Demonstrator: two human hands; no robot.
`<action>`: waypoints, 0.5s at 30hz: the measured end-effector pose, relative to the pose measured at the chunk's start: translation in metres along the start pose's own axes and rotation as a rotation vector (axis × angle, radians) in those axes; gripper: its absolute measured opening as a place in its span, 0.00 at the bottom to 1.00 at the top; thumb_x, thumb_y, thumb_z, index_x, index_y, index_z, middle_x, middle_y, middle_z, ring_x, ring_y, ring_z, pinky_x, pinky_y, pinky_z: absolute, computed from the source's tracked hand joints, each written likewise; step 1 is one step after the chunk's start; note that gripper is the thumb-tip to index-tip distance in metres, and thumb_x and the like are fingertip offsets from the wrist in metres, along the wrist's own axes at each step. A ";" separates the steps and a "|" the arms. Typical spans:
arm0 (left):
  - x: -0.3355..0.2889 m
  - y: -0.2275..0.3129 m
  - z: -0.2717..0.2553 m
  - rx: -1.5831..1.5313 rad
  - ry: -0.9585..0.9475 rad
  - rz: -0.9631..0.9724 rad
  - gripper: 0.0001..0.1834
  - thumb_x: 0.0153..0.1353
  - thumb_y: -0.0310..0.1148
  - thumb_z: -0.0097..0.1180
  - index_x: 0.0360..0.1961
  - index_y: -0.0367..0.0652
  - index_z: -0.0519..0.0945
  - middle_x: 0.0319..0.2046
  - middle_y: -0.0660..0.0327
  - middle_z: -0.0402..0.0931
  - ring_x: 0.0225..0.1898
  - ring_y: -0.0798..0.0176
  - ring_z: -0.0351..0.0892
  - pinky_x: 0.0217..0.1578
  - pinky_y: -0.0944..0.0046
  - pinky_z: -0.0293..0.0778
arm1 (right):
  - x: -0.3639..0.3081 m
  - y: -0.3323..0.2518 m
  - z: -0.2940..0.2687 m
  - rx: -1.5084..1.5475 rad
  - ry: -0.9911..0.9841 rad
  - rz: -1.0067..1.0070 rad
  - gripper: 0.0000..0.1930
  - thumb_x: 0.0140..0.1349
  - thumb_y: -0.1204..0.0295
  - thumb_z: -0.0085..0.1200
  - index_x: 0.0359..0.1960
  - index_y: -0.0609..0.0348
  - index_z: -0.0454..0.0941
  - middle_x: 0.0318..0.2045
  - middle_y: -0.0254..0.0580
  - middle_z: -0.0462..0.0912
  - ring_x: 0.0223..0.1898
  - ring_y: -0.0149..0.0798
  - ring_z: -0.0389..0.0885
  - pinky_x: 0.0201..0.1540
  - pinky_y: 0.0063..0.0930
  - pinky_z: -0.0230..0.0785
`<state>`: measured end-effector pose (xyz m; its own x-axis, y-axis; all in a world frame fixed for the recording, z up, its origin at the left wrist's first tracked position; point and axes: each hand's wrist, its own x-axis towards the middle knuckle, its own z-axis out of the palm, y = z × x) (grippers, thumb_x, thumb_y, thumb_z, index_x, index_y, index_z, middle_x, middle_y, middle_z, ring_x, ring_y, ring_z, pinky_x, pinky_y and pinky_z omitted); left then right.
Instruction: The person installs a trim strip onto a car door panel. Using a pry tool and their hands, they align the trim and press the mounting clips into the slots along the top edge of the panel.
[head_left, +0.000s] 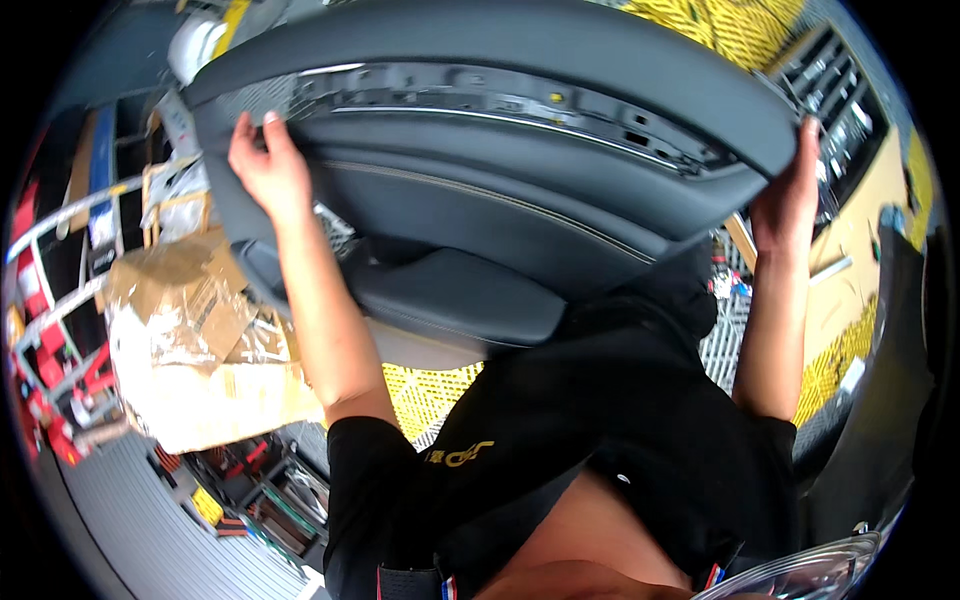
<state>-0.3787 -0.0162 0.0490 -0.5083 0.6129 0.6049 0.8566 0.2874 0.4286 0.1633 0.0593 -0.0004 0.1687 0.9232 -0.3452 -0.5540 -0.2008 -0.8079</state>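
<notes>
A large black car door panel (470, 190) with light stitching spans the space in front of me, tilted, its armrest toward my body. An open strip along its upper part shows bare clips and a small yellow piece. My left hand (270, 170) lies against the panel's left end, fingers bent onto it beside the strip. At the opposite end, my right hand (788, 205) grips the panel's edge, with some of its fingers hidden behind.
A cardboard box (200, 340) with clear wrapping stands left, near a metal rack (60, 300). Bins of tools (280, 500) are at lower left. At right are a compartmented tray (835, 110) and a tan board (840, 290). Yellow matting (430, 395) shows below the panel.
</notes>
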 end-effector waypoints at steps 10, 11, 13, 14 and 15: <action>-0.007 -0.017 -0.019 -0.638 -0.027 -0.776 0.41 0.68 0.52 0.69 0.68 0.27 0.72 0.62 0.46 0.79 0.60 0.52 0.80 0.63 0.51 0.74 | -0.060 -0.023 0.050 -0.281 0.071 -0.544 0.27 0.83 0.52 0.41 0.61 0.65 0.77 0.57 0.51 0.82 0.57 0.44 0.84 0.64 0.42 0.75; -0.010 -0.020 -0.017 -0.674 -0.032 -0.749 0.41 0.68 0.53 0.68 0.67 0.27 0.72 0.62 0.45 0.78 0.60 0.51 0.79 0.63 0.51 0.74 | -0.068 -0.035 0.039 -0.598 -0.047 -0.790 0.27 0.82 0.53 0.41 0.61 0.67 0.77 0.57 0.52 0.81 0.58 0.45 0.83 0.65 0.43 0.73; -0.015 -0.013 -0.005 -0.705 0.056 -0.783 0.41 0.69 0.52 0.68 0.68 0.27 0.71 0.63 0.45 0.78 0.62 0.50 0.79 0.64 0.51 0.74 | -0.085 -0.053 0.025 -0.961 -0.115 -1.192 0.26 0.79 0.56 0.44 0.60 0.71 0.78 0.55 0.54 0.81 0.59 0.46 0.82 0.67 0.43 0.71; -0.020 -0.006 -0.012 -0.780 0.046 -0.755 0.43 0.70 0.52 0.66 0.70 0.26 0.68 0.65 0.44 0.77 0.64 0.50 0.77 0.67 0.52 0.71 | -0.095 -0.057 0.025 -1.043 -0.121 -1.306 0.26 0.77 0.57 0.46 0.59 0.72 0.79 0.54 0.55 0.81 0.58 0.48 0.82 0.67 0.43 0.70; -0.024 -0.003 -0.016 -0.770 0.033 -0.778 0.47 0.70 0.52 0.65 0.74 0.25 0.62 0.69 0.41 0.72 0.70 0.48 0.73 0.71 0.52 0.66 | -0.105 -0.060 0.023 -1.123 -0.113 -1.430 0.26 0.76 0.58 0.48 0.58 0.73 0.79 0.53 0.57 0.82 0.58 0.49 0.82 0.67 0.43 0.70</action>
<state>-0.3702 -0.0432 0.0443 -0.8981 0.4398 0.0000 0.0212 0.0432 0.9988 0.1602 -0.0183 0.0957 -0.1083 0.5691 0.8151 0.7086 0.6193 -0.3382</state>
